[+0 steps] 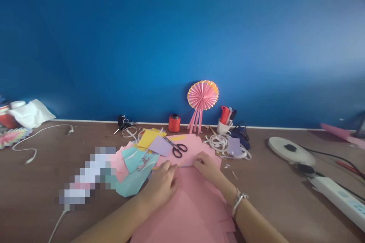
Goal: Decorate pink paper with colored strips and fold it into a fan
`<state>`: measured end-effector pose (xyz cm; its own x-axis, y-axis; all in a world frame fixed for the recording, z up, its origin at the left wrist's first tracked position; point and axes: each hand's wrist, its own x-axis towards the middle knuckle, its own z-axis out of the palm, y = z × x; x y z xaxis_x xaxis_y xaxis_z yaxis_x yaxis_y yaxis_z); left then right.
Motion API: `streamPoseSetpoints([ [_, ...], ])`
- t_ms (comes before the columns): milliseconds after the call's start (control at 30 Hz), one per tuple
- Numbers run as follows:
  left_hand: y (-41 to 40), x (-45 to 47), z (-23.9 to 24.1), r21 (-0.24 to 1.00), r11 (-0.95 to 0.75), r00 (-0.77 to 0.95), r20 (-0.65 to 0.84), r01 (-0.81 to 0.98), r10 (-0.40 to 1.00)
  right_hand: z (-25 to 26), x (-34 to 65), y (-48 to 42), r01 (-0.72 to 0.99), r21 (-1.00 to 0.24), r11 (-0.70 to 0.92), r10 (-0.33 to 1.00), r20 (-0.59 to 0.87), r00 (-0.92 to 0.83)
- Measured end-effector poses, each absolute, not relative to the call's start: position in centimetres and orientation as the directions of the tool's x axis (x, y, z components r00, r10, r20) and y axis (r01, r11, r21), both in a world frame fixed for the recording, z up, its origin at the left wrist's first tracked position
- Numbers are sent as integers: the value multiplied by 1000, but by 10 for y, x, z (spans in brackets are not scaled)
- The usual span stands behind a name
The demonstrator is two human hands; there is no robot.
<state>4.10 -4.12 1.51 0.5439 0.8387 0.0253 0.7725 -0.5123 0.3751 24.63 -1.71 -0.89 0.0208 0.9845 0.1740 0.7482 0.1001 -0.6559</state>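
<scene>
A thin, narrow paper strip (185, 166), pale lilac with a yellowish end at the left, lies across a stack of pink paper sheets (194, 205). My left hand (164, 182) has its fingers closed on the strip's left part, and my right hand (205, 165) pinches its right end. Both hands rest low over the pink sheets. Just beyond them are black-handled scissors (179, 150), their blades over a lilac paper piece (161, 145). Yellow paper (148, 138) and light blue paper (134, 182) lie to the left.
A pink pleated paper rosette (203, 95) stands against the blue partition (114, 45). Near it are a red thread spool (174, 123), a white cup (224, 126) of tools and coiled white strips (219, 142). A power strip (339, 197) sits at right; a white cable (42, 131) lies left.
</scene>
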Motion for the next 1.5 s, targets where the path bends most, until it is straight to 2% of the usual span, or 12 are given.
streamPoseSetpoints([
  [600, -43, 44, 20, 309, -552, 575, 21, 774, 818, -14, 248, -17, 744, -656, 125, 982, 187, 0],
  [933, -46, 48, 22, 256, -568, 585, 10, 783, 811, 6, 243, -29, 843, -530, 97, 968, 247, 44],
  [1133, -47, 48, 26, 254, -560, 581, -9, 788, 814, 2, 247, -28, 879, -476, 29, 970, 227, 91],
  [1500, -46, 49, 24, 259, -551, 572, -7, 793, 820, -3, 250, -28, 902, -432, -5, 972, 211, 106],
])
